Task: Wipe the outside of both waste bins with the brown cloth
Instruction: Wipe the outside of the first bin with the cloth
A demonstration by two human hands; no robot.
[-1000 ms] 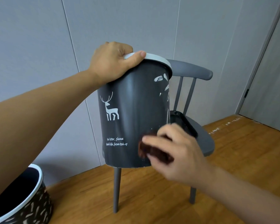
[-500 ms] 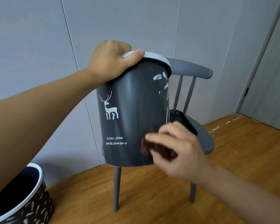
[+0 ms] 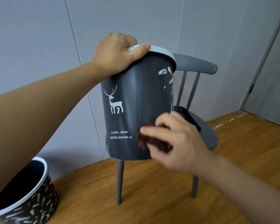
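A dark grey waste bin (image 3: pixel 136 101) with a white deer print and a white rim hangs in the air, tilted slightly. My left hand (image 3: pixel 118 54) grips its rim from above, thumb along the white edge. My right hand (image 3: pixel 176 141) holds the brown cloth (image 3: pixel 144 139) bunched in its fingers and presses it against the bin's lower right side. A second bin (image 3: pixel 27 198), black with white flecks and a white rim, stands on the floor at the lower left.
A grey wooden chair (image 3: pixel 205 136) stands behind the held bin, with a black tray (image 3: pixel 187 117) on its seat. Grey wall panels are behind, a door (image 3: pixel 271 88) is at the right, and the floor (image 3: pixel 152 199) is wood.
My right hand has moved the cloth slightly up and left along the bin's lower side. The left hand keeps its grip on the rim.
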